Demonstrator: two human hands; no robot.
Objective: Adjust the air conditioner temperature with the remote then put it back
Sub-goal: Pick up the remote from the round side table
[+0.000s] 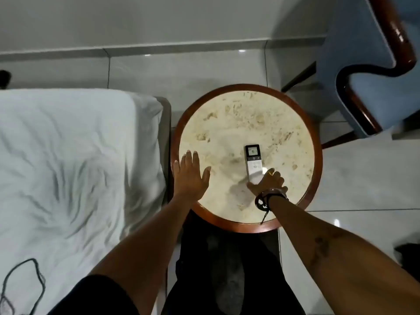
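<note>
A white air conditioner remote [253, 161] with a small lit screen lies flat on the round table [229, 123], screen end pointing away from me. My right hand [268, 181] grips its near end, thumb on one side and fingers on the other. A dark bracelet with a dangling cord circles that wrist. My left hand [190, 175] rests flat and spread on the table's left edge, holding nothing.
The table has a pale marbled top and a brown wooden rim. A bed with rumpled white sheets [68, 155] lies at the left, a black cable [25, 283] on it. A blue chair with dark wooden arms [372, 71] stands at the far right. Glossy white floor tiles surround them.
</note>
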